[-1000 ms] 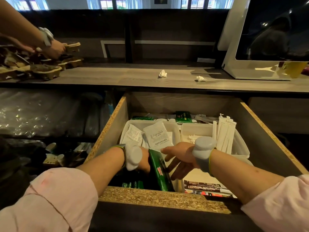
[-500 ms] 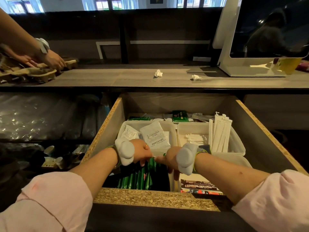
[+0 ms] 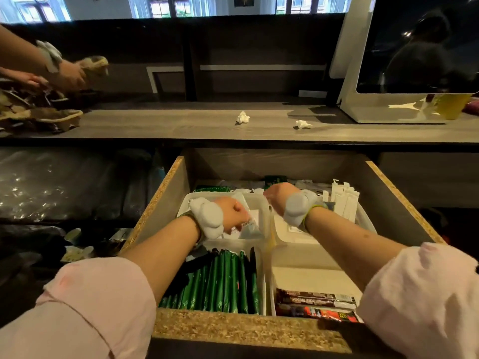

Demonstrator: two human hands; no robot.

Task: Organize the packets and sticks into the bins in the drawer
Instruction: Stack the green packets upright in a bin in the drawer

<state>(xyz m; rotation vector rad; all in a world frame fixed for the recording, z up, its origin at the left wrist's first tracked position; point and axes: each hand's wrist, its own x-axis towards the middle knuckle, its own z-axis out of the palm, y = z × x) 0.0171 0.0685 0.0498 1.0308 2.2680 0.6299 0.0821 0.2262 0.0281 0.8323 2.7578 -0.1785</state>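
The wooden drawer [image 3: 233, 330] is open and holds several white bins. Green sticks [image 3: 225, 281] stand packed in the front left bin. Brown and red packets [image 3: 313, 299] lie in the front right bin [image 3: 311, 257]. My left hand [image 3: 233, 213] is down in the back left bin [image 3: 186, 203], fingers closed on white packets [image 3: 250, 225]. My right hand [image 3: 280, 196] hovers over the divide between the two back bins, its fingers curled down and hidden. White sticks [image 3: 342, 200] lean in the back right bin [image 3: 363, 218]. Loose green packets [image 3: 212, 189] lie behind the bins.
Two crumpled tissues [image 3: 242, 117] lie on the counter [image 3: 181, 128] above the drawer. A white screen stand [image 3: 388, 110] is at the right. Another person's hands [image 3: 70, 76] handle brown cardboard trays [image 3: 39, 112] at the left. Plastic-wrapped goods [image 3: 64, 182] fill the left shelf.
Both hands have moved from the front left bin to the back bins. The green packet held earlier is out of my hands; the left hand now grips white packets.
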